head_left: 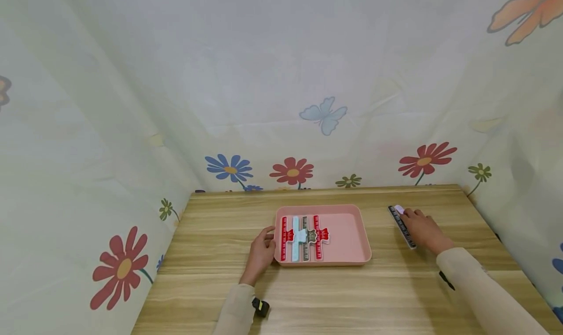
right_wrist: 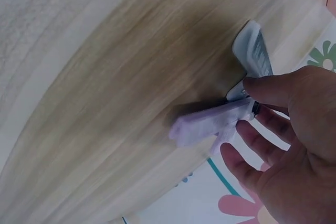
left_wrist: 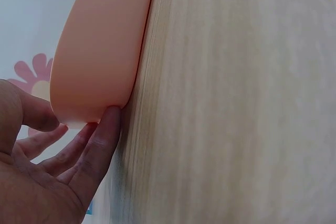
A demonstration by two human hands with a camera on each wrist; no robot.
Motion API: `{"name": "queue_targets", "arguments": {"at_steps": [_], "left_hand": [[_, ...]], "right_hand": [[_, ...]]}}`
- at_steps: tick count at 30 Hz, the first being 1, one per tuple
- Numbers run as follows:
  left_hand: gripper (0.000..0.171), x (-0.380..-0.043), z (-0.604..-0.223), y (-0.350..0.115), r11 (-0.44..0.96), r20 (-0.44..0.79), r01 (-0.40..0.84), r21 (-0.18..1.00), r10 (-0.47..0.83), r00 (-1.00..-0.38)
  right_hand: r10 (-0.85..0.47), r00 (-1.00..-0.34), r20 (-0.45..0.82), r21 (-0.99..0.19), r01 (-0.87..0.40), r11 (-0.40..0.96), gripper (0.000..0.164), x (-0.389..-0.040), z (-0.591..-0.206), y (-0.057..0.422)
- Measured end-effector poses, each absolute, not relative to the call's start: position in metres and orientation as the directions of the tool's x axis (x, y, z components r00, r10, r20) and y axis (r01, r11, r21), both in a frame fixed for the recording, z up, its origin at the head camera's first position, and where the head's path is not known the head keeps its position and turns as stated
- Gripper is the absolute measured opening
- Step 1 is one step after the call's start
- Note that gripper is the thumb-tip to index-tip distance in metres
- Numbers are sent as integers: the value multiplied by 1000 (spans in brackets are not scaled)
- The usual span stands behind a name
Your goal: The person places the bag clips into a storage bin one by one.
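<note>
A shallow pink tray lies on the table, with red, pale blue and grey piano-key clips side by side in its left part. My left hand is at the tray's left side; in the left wrist view its fairly straight fingertips touch the outer wall near a corner. To the right of the tray, my right hand pinches a black-and-white piano-key clip, thumb over its tab in the right wrist view. A lilac clip-like piece sits against it, beside the fingers.
The wood-grain table runs back to a pale curtain printed with flowers and butterflies, which also hangs at both sides. A black wrist device shows at the left sleeve.
</note>
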State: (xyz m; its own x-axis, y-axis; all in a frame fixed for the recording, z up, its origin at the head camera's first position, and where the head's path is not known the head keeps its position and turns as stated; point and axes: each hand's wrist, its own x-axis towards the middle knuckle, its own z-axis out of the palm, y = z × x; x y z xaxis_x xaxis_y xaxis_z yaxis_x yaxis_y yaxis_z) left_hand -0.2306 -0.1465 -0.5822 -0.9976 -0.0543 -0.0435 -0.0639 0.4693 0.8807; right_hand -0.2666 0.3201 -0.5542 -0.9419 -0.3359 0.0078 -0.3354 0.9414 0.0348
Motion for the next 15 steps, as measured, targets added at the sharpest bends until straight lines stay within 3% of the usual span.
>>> {"name": "queue_targets", "arguments": {"at_steps": [15], "left_hand": [[39, -229, -581, -145, 469, -59, -86, 879, -71, -996]], "right_hand": [[-313, -950, -9, -11, -312, 950, 41, -266, -561, 315]]}}
